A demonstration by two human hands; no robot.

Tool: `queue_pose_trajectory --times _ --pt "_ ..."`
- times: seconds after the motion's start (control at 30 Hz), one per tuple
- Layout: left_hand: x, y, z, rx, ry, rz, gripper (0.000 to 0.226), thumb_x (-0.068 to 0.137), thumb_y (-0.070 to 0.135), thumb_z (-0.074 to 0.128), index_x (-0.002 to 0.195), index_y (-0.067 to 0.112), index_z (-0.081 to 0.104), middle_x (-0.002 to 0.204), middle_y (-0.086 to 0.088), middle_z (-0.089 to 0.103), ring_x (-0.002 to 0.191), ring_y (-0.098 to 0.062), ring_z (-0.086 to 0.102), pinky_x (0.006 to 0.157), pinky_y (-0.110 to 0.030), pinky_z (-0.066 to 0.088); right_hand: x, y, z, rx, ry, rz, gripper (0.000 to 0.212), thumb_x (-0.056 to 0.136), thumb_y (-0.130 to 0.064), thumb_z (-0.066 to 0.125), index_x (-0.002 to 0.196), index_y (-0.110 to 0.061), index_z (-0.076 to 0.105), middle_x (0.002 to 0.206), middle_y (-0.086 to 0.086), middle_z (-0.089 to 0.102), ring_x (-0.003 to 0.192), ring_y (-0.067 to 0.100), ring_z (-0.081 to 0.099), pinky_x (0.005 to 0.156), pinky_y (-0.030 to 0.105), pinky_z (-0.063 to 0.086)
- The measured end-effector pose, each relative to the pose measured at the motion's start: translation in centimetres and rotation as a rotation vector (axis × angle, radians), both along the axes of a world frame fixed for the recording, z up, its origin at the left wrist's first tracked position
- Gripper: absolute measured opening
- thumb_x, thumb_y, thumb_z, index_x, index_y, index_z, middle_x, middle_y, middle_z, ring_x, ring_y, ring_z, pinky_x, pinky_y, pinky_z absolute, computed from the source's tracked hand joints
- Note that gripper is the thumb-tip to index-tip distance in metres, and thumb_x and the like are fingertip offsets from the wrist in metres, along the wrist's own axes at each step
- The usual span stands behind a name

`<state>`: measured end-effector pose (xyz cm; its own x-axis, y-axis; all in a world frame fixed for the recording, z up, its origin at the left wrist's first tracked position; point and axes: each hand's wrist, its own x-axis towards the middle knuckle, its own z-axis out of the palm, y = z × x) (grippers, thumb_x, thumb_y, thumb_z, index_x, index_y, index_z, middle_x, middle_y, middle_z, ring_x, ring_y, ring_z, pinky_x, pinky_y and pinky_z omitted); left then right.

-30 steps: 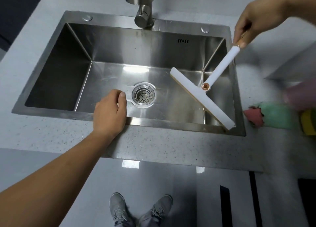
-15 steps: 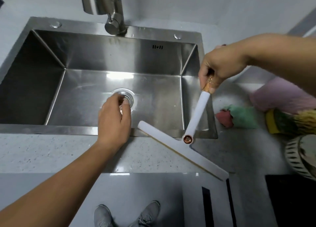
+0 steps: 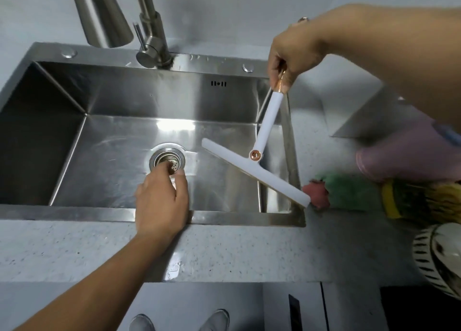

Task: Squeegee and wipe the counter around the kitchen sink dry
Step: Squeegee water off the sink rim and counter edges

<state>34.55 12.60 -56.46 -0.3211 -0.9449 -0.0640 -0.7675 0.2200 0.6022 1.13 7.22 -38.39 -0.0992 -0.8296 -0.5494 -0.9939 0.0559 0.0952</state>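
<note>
Right hand (image 3: 293,53) clenched on squeegee (image 3: 259,163) handle top; light, stiff, probably slippery. Left hand (image 3: 162,201) loose, empty, on sink (image 3: 224,217) rim.

My squeegee (image 3: 257,166) hung over the sink's (image 3: 119,213) right side; cloths (image 3: 344,193) lay on the counter (image 3: 74,251) right of it.
</note>
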Motion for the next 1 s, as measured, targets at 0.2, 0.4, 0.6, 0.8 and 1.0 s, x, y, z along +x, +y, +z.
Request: queue_pose_trajectory --times 0.2,0.4,0.6,0.8,1.0 --pt "-0.5 0.0 0.6 -0.016 -0.094 -0.065 0.038 0.104 0.042 0.031 0.114 0.016 0.058 0.110 -0.008 0.067 0.099 -0.029 0.059 0.091 -0.045 0.042 -1.3 -1.2 2.0 -0.248 0.093 0.057 0.008 0.081 -0.024 0.079 0.089 -0.026 0.076 0.087 -0.004 0.070 0.081 0.019 0.058 0.085 0.041 0.049" --pt "-0.2 0.0 0.4 -0.002 -0.100 -0.076 0.039 0.104 0.043 0.031 0.120 0.019 0.058 0.119 -0.003 0.068 0.107 -0.026 0.060 0.099 -0.041 0.037 -1.5 -0.1 2.7 -0.433 0.254 0.080 0.018 0.086 -0.045 0.069 0.096 -0.030 0.072 0.082 -0.003 0.067 0.084 0.023 0.055 0.088 0.042 0.032" --pt "0.3 -0.2 0.5 0.041 -0.049 -0.124 0.039 0.101 0.051 0.036 0.118 0.024 0.059 0.116 0.006 0.067 0.101 -0.021 0.062 0.096 -0.038 0.039 0.9 5.1 1.2 -0.495 0.293 -0.021 0.030 0.085 -0.057 0.062 0.096 -0.030 0.072 0.087 -0.001 0.072 0.093 0.028 0.060 0.087 0.040 0.028" --pt "0.4 -1.3 4.3 0.248 0.323 -0.175 0.027 0.100 0.049 0.050 0.114 0.029 0.061 0.110 0.016 0.066 0.103 -0.002 0.061 0.093 -0.031 0.047 3.6 10.2 2.6 -0.532 0.276 -0.197 0.033 0.086 -0.058 0.058 0.087 -0.027 0.071 0.076 -0.004 0.066 0.083 0.024 0.055 0.077 0.036 0.023" --pt "-8.2 -4.4 17.6 0.211 0.572 -0.595 0.023 0.104 0.035 0.047 0.105 0.020 0.064 0.100 0.008 0.063 0.090 0.001 0.059 0.078 -0.016 0.046 6.8 12.3 8.2 -0.590 0.354 -0.154 0.027 0.087 -0.050 0.057 0.088 -0.027 0.071 0.078 -0.005 0.065 0.084 0.022 0.055 0.076 0.036 0.021"
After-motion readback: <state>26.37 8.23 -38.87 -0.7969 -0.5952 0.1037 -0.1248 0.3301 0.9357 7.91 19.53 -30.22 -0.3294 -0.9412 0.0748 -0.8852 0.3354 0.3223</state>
